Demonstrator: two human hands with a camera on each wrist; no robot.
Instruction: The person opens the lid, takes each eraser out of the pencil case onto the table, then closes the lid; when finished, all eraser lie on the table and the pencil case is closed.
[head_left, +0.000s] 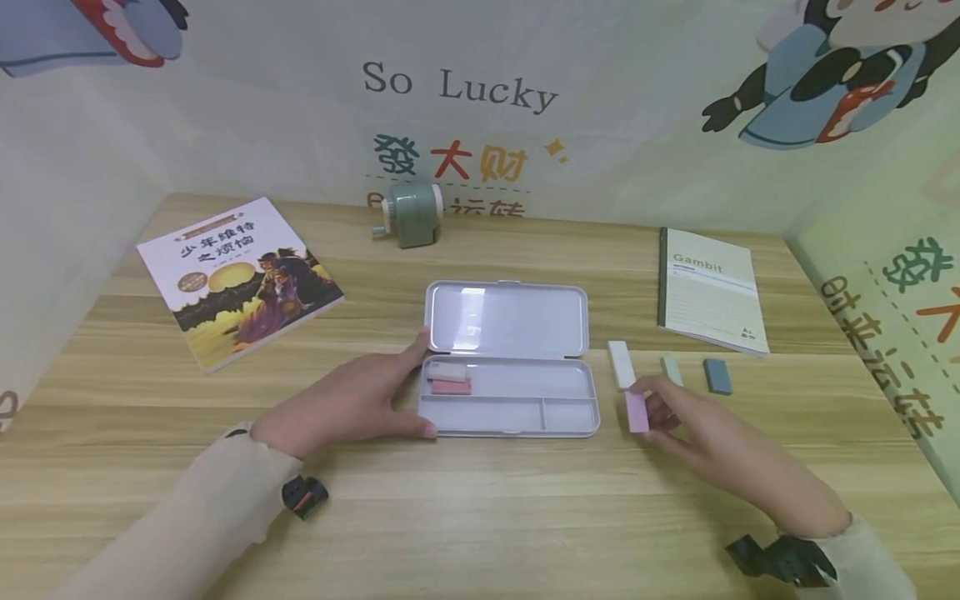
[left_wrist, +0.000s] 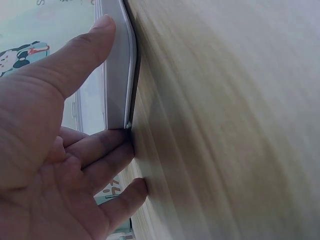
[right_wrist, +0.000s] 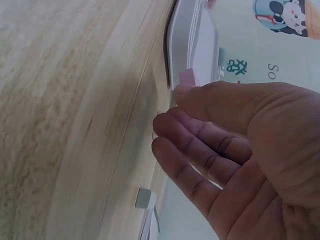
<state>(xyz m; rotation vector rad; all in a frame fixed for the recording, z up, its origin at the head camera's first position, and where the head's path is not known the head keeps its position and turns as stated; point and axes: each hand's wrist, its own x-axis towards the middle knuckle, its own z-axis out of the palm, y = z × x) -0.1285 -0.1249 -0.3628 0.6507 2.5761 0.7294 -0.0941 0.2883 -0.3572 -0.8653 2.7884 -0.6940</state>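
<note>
An open white pencil case (head_left: 507, 417) lies mid-table, its lid (head_left: 532, 320) tipped back. My left hand (head_left: 352, 396) grips its left end, thumb at the front corner and fingers by the hinge. In the left wrist view the thumb lies along the case's side wall (left_wrist: 117, 75). My right hand (head_left: 686, 421) pinches a pink-lilac eraser (head_left: 637, 412) between thumb and fingers, just right of the case; the right wrist view shows the tip of this eraser (right_wrist: 188, 78) past the thumb. Inside the case's back compartment are a white eraser (head_left: 447, 372) and a reddish-pink eraser (head_left: 452, 387).
Beyond the right hand lie a white eraser (head_left: 621, 365), a pale green eraser (head_left: 672, 370) and a blue-grey eraser (head_left: 717, 377). A notebook (head_left: 712, 292) is behind them. A green pencil sharpener (head_left: 415, 215) stands at the back, an illustrated book (head_left: 240, 283) at left.
</note>
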